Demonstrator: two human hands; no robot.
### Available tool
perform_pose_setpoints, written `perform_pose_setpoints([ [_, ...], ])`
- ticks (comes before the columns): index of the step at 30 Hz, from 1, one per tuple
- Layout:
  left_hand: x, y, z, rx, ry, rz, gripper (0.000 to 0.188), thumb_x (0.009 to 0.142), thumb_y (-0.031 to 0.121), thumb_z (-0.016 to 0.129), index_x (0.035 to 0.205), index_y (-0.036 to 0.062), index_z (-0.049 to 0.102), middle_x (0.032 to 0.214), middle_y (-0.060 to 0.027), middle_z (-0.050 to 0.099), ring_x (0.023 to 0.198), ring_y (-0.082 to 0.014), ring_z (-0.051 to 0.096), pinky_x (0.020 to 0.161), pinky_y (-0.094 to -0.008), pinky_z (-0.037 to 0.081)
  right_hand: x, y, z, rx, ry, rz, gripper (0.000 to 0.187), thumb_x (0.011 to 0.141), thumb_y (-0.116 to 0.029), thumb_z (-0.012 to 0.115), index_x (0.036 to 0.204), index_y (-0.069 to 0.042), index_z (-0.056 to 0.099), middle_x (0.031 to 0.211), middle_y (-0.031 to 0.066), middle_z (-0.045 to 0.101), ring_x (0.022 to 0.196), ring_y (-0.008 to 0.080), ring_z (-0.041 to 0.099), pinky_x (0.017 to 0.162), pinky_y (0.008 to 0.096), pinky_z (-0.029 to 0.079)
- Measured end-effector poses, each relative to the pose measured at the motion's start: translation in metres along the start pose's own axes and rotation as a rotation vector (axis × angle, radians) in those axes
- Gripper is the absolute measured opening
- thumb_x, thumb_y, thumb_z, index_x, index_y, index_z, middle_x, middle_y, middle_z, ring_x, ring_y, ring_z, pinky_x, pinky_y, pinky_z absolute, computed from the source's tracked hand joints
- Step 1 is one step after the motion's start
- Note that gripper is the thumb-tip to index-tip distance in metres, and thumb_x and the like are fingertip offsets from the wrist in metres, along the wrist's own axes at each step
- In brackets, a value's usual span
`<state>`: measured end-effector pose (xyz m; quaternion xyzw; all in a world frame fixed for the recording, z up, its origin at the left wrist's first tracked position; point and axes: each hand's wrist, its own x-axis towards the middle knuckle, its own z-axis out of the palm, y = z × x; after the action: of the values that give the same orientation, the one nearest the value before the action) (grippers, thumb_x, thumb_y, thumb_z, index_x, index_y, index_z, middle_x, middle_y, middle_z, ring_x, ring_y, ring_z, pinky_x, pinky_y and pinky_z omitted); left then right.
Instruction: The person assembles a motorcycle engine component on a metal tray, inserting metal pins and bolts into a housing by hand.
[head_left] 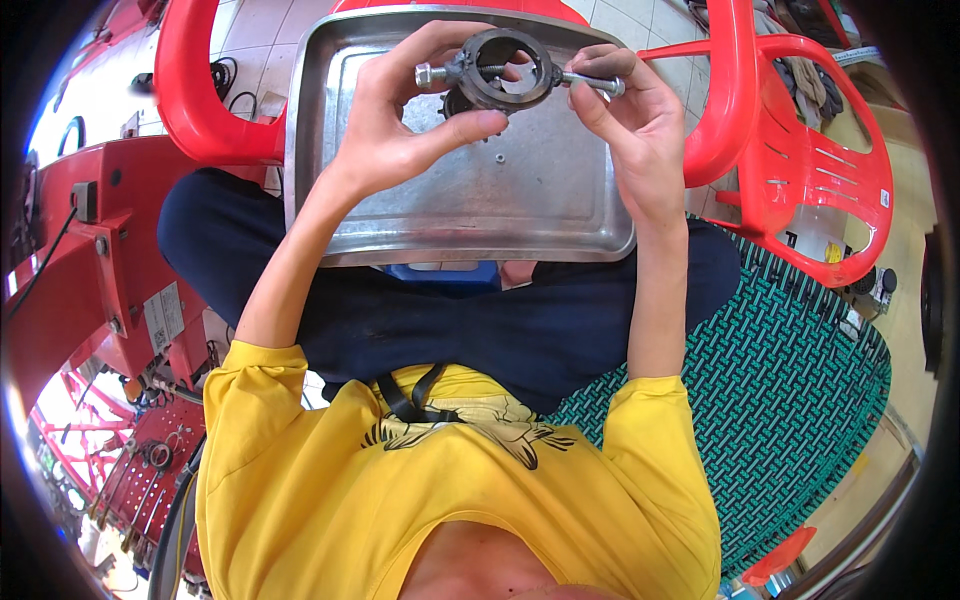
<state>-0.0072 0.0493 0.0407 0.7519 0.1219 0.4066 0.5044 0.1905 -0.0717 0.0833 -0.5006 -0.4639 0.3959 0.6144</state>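
My left hand (385, 145) is closed around a dark metal ring clamp (512, 101), its thumb along the near side and its fingers behind. A silver bolt end with a nut (430, 76) sticks out of the clamp's left side. On the right, my right hand (645, 130) pinches a long silver bolt (598, 83) between thumb and fingers; the bolt's inner end meets the clamp's right side. Both hands hold these above a shallow metal tray (400, 225). A small nut (500, 158) lies on the tray bottom, below the clamp.
Under the tray stands a red plastic chair (185, 90), its arms rising on both sides. Another red chair (800, 180) is at the right, beside a green woven seat (740, 400). Red machinery (130, 230) stands close on the left, with a red perforated tray (150, 460) of tools below.
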Motion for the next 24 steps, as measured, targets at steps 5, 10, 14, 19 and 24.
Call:
perform_pose_setpoints([
  [5,-0.001,-0.001,-0.002,-0.006,-0.01,-0.001,0.06,0.077,0.026,0.085,0.131,0.0107,0.062,0.112,-0.0108,0.073,0.105,-0.0226,0.071,0.091,-0.039,0.058,0.001,0.002,0.003,0.07,-0.008,0.032,0.018,0.099,-0.019,0.067,0.1,-0.001,0.067,0.097,0.0064,0.071,0.091,0.0144,0.068,0.075,0.0278,0.05],
  [10,0.0,0.004,0.0,-0.042,-0.038,0.004,0.061,0.077,0.025,0.086,0.131,0.0095,0.062,0.11,-0.0103,0.074,0.105,-0.022,0.072,0.091,-0.0374,0.058,-0.002,-0.005,0.002,-0.088,-0.025,0.148,0.024,0.101,-0.025,0.064,0.098,-0.001,0.067,0.08,0.0047,0.07,0.075,0.0149,0.07,0.071,0.027,0.049],
  [14,0.0,0.0,0.0,-0.013,-0.024,0.027,0.061,0.077,0.024,0.086,0.131,0.0083,0.062,0.111,-0.0108,0.073,0.106,-0.022,0.071,0.092,-0.0361,0.057,-0.003,-0.007,0.009,-0.151,0.009,-0.002,0.021,0.099,-0.022,0.068,0.097,0.0,0.066,0.079,0.0064,0.07,0.072,0.0153,0.07,0.07,0.0266,0.053],
  [19,0.0,0.0,-0.001,-0.042,-0.015,-0.007,0.062,0.076,0.023,0.087,0.131,0.0076,0.062,0.113,-0.0114,0.073,0.105,-0.0219,0.071,0.095,-0.0352,0.056,-0.001,-0.002,0.02,-0.043,0.14,-0.088,0.023,0.097,-0.022,0.07,0.096,0.0,0.067,0.078,0.0066,0.07,0.073,0.0153,0.071,0.066,0.0254,0.053],
  [24,0.0,0.003,-0.001,0.02,-0.07,0.037,0.063,0.074,0.024,0.088,0.13,0.0058,0.063,0.114,-0.0117,0.072,0.107,-0.0224,0.07,0.093,-0.0341,0.056,-0.003,-0.003,0.007,-0.102,0.027,0.07,0.031,0.099,-0.028,0.067,0.085,-0.001,0.069,0.074,0.0048,0.069,0.067,0.0132,0.07,0.058,0.023,0.045],
])
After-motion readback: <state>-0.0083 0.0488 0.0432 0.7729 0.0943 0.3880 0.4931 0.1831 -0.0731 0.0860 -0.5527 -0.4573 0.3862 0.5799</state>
